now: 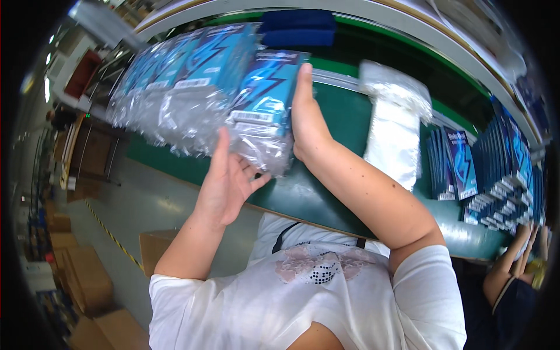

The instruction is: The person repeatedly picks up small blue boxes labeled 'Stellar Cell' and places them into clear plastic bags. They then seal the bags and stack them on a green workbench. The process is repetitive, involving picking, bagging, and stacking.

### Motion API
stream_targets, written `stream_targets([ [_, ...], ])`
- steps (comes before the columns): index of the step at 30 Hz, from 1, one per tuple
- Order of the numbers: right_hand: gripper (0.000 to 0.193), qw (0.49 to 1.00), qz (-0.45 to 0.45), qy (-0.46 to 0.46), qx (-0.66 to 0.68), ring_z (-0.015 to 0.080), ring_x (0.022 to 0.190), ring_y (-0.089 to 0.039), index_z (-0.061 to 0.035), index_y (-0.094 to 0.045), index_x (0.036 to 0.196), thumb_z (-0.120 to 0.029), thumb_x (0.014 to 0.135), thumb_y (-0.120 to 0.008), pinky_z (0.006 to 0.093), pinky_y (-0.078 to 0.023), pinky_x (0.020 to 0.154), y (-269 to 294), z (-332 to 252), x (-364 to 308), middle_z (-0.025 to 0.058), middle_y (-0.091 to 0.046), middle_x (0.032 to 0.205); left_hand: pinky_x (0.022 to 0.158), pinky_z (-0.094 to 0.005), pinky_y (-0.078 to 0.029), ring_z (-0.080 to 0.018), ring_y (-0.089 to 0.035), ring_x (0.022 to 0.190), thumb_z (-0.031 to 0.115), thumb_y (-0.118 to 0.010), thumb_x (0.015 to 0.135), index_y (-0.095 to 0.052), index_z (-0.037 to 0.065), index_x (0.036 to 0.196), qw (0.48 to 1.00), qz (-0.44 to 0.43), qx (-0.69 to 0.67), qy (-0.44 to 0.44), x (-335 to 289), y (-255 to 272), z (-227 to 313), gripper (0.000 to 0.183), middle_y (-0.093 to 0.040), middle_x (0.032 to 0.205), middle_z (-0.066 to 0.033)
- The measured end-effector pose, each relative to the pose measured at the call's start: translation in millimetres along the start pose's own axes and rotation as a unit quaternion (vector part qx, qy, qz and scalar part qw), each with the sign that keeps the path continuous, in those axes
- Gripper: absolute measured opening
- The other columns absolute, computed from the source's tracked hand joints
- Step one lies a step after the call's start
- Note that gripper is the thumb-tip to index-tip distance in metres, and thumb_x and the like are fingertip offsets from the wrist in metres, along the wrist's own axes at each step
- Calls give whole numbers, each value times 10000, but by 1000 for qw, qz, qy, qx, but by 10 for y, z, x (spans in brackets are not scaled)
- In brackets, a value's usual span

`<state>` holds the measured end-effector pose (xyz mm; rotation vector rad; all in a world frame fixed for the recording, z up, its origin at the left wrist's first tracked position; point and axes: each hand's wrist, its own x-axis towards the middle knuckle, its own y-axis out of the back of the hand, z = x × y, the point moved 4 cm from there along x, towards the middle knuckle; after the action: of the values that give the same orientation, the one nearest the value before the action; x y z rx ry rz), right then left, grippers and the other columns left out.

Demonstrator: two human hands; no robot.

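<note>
1. The blue rectangular pack in clear plastic (265,87) is beside similar packs (201,61), over the green surface (338,119).
2. Left hand (224,185): fingers spread, near its lower end.
3. Right hand (310,123): along its right side; grip, I cannot tell.

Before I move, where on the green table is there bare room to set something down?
The green table shows bare between the right hand and the clear plastic bags, and along its near edge below the right forearm. It's crowded at left with wrapped blue packs and at right with stacked blue boxes.
</note>
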<state>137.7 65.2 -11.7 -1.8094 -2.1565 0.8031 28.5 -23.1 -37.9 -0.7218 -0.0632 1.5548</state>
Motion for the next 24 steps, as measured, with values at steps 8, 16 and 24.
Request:
stream_targets([
  [8, 708, 994, -14, -60, 85, 315, 1055, -587, -44, -458, 1249, -639, 906, -285, 446, -472, 924, 102, 227, 344, 178, -574, 1169, 801, -326, -523, -211, -643, 947, 282, -495, 923, -569, -22, 1146, 916, 146, 325, -186, -530, 1352, 1135, 385, -636, 1086, -143],
  [16, 702, 993, 39, -90, 68, 328, 1051, -582, -51, -465, 1254, -637, 871, -414, 469, -464, 919, 54, 201, 306, 177, -569, 1179, 1008, -456, -341, -274, -374, 1286, 491, -441, 919, -458, 4, 1283, 886, 372, 24, -276, 526, 3624, 2179, 607, -491, 1299, -141],
  [24, 726, 992, 66, -96, 55, 321, 1057, -578, -53, -468, 1259, -650, 847, -451, 470, -461, 916, 119, 224, 385, 175, -563, 1184, 819, -409, -512, -272, -626, 931, 548, -484, 885, -575, 14, 1123, 969, 133, -18, -206, 1382, 3473, 2190, 591, -644, 1043, -139],
])
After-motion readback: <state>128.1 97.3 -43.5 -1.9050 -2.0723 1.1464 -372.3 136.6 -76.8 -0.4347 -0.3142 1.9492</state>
